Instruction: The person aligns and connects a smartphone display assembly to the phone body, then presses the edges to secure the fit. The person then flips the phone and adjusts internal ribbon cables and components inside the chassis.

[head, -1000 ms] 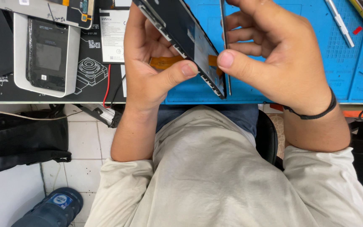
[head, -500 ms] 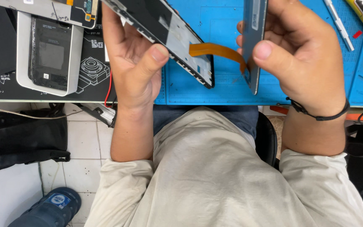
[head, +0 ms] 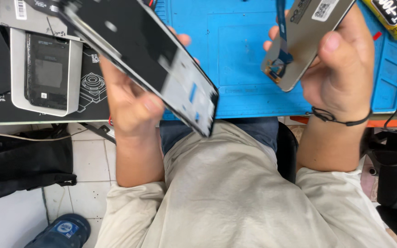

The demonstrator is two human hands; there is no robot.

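A blue work mat (head: 244, 55) covers the bench, with a yellow glue tube (head: 391, 18) lying at its far right corner. To the left, a dark phone (head: 47, 71) rests in a pale tray (head: 17, 69). Below the bench, a black bag (head: 19, 165) and a blue sandal (head: 60, 232) sit on white floor tiles (head: 88, 160).

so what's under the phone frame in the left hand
Under the phone frame: the left hand gripping it and the blue mat. The mat beneath the frame is covered.
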